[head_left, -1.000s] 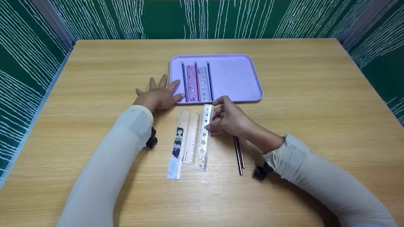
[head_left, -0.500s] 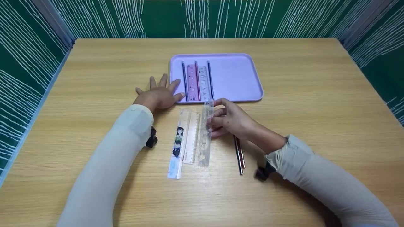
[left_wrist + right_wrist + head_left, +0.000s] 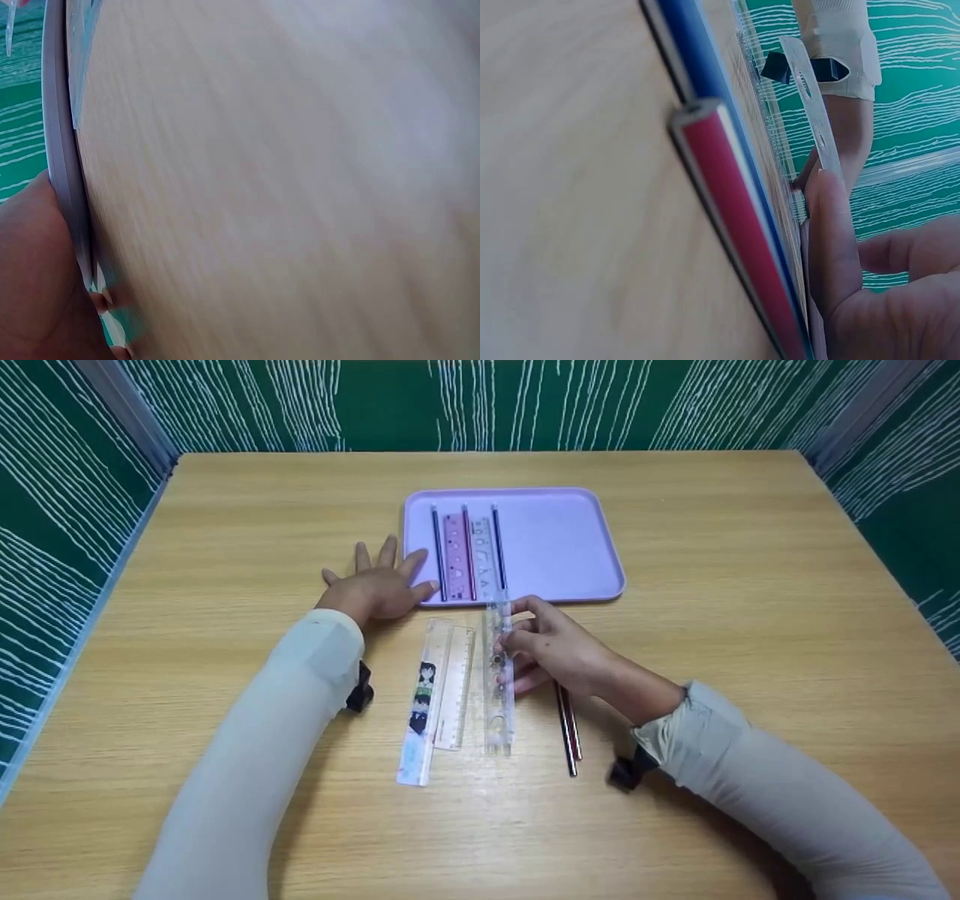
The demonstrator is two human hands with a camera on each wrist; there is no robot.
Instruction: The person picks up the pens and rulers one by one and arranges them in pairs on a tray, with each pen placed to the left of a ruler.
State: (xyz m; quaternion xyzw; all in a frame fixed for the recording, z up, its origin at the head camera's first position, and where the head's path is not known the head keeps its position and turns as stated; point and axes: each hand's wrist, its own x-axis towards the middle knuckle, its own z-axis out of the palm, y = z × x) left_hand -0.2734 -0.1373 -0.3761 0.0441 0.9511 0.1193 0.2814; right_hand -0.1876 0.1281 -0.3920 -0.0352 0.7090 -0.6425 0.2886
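My right hand (image 3: 559,649) pinches a clear ruler (image 3: 498,720) with round holes, its far end over the near rim of the purple tray (image 3: 559,547). In the right wrist view the ruler (image 3: 814,105) stands off the table, tilted, at the fingertips. My left hand (image 3: 375,589) lies with fingers spread at the tray's left corner, thumb and index finger over the rim. Inside the tray, a pink ruler (image 3: 455,559) and a clear stencil ruler (image 3: 485,562) lie between three pencils, one of them a red pencil (image 3: 469,555).
Left of the held ruler, a ruler with cartoon figures (image 3: 421,705) lies beside a plain clear ruler (image 3: 454,690) on the table (image 3: 300,825). A dark blue pencil (image 3: 565,731) and a red pencil (image 3: 735,217) lie under the right wrist. Green walls stand behind and at both sides.
My right hand has raised the holed ruler and shifted it slightly right and toward the tray, turning it more upright in the view. The left hand has stayed at the tray's corner.
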